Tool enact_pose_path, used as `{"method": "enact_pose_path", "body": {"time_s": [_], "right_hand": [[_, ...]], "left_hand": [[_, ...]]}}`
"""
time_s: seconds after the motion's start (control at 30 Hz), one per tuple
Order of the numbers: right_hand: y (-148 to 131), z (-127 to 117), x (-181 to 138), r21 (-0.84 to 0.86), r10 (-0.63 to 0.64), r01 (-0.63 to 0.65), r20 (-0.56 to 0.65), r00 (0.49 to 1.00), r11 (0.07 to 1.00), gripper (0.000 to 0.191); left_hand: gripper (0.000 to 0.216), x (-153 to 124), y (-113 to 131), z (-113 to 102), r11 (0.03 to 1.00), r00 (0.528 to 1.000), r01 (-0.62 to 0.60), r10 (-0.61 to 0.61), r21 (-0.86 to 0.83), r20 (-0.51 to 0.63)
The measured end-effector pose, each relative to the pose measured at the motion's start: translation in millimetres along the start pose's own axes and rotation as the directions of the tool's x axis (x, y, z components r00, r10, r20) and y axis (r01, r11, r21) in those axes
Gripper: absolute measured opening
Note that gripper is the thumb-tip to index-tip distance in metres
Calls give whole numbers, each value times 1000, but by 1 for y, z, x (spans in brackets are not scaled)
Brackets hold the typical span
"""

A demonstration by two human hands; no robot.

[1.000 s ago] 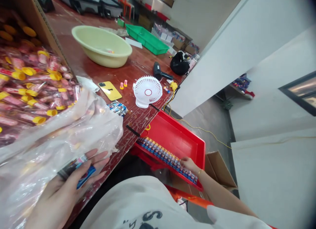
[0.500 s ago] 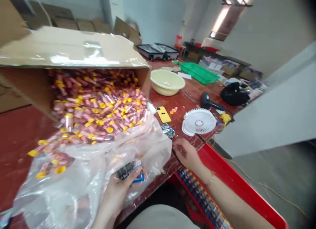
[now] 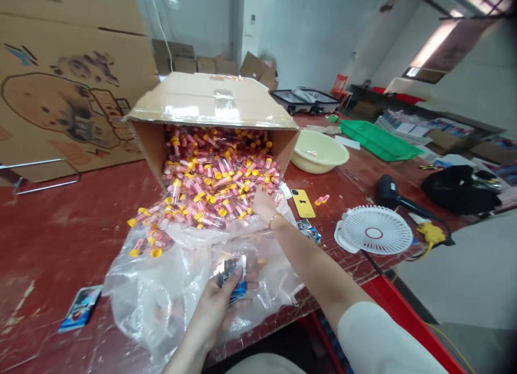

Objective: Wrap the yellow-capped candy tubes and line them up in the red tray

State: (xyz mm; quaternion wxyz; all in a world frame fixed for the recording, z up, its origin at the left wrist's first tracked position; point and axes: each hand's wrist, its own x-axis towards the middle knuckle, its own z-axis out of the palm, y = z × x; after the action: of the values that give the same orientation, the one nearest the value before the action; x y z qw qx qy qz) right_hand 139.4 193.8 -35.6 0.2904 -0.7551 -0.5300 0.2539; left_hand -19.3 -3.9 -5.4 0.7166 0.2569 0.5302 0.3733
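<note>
step: picking tubes out of the tipped box; right hand reaching in, nothing lifted out that shows
right hand (image 3: pixel 263 203): stretched out to the mouth of the box, fingers down among the tubes at the right side of the pile; fingertips hidden in the pile, so cannot tell if it has gripped one or how far it is open; thin bracelet on the wrist
left hand (image 3: pixel 220 304): in front of the box, near the table edge, resting on the plastic bag; fingers curled around a small stack of cards, thumb pressed on top, firm hold
cards (image 3: pixel 232 272): dark and blue printed stack, upright in the left hand, in front of the box
tubes (image 3: pixel 210 180): pink clear tubes with yellow caps, heaped inside the box and spilling out of its mouth onto the bag; a few loose ones lie left of the spill
box (image 3: pixel 210 102): cardboard, lying on its side, open mouth facing the person, taped side up
plastic bag (image 3: pixel 161 288): clear, crumpled, spread from the box mouth toward the person, under both the spill and the left hand
table (image 3: pixel 60 228): red, worn top, carries the box
loose card (image 3: pixel 79 308): flat on the table, front-left of the box, well apart from both hands
bowl (image 3: pixel 319 150): pale yellow, just right of the box
phone (image 3: pixel 302 203): yellow, right of the box mouth, near the right wrist
fan (image 3: pixel 374 235): small, white, lying further right of the box
next move, my read: needs a clean pinch on one tube in a slippery, tangled heap; left hand must keep the cards squared meanwhile
</note>
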Motion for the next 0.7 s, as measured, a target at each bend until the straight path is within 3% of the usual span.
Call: {"method": "enact_pose_path", "body": {"time_s": [0.17, 0.3, 0.4, 0.5, 0.57, 0.7], "right_hand": [[15, -31, -31, 368, -76, 60, 30, 997, 928, 24], [27, -53, -84, 620, -154, -6, 204, 967, 785, 28], [30, -59, -127, 787, -202, -184, 364, 909, 589, 24], [27, -59, -155, 893, -258, -215, 333, 907, 395, 42], [25, -59, -164, 900, -315, -90, 241, 918, 426, 49], [23, -65, -168, 804, -446, 104, 212, 870, 586, 35]], "left_hand": [[33, 4, -7, -5, 999, 997, -44, 43, 21, 70], [27, 10, -11, -4, 998, 993, -48, 45, 31, 106], [23, 10, -8, 1, 996, 988, -78, 72, 36, 135], [20, 7, -3, 6, 996, 985, -87, 87, -1, 151], [21, 6, -2, 8, 997, 988, -66, 70, -33, 135], [24, 10, -4, 7, 998, 995, -56, 55, 15, 85]]}}
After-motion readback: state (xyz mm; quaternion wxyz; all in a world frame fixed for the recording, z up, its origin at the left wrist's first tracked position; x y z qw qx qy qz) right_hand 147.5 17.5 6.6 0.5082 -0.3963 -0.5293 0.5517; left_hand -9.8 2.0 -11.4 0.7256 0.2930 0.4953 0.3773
